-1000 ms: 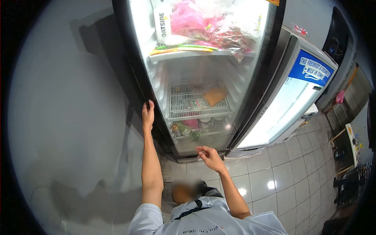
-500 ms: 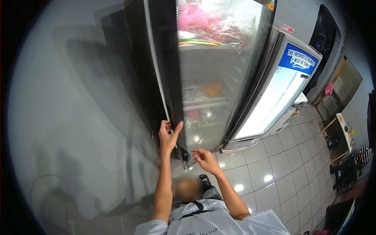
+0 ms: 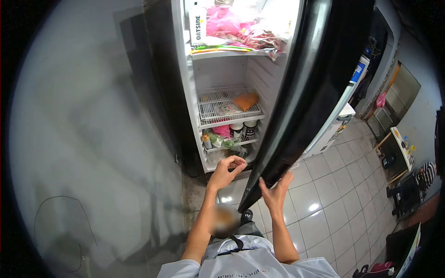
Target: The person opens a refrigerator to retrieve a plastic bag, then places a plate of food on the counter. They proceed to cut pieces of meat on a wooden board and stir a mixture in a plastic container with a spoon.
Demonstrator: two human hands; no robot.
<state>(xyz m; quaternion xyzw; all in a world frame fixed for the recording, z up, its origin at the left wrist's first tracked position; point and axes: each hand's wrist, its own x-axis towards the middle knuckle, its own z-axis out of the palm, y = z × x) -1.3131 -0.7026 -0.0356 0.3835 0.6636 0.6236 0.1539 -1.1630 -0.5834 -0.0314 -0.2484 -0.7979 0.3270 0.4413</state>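
Observation:
A tall black fridge [image 3: 185,106] stands in front of me with its door [image 3: 310,92] swung wide to the right. My right hand [image 3: 276,192] presses flat against the door's lower edge, fingers spread. My left hand [image 3: 225,170] hovers empty in front of the bottom shelves, fingers loosely curled. Inside, the top shelf holds an Oatside carton [image 3: 198,23] and pink plastic bags [image 3: 232,25]. A wire shelf [image 3: 227,109] carries an orange packet [image 3: 245,100] and a flat packet. Below it sit jars [image 3: 243,129] and greens.
A grey wall [image 3: 92,139] runs along the left. White floor tiles [image 3: 333,194] spread to the right. A second glass-door cooler [image 3: 343,116] stands behind the open door. Tables and a seated person in a striped top [image 3: 424,173] are at the far right.
The fridge door has swung from nearly closed to wide open. My left hand has left its edge and now hovers by the shelves. My right hand has come onto the door's lower edge.

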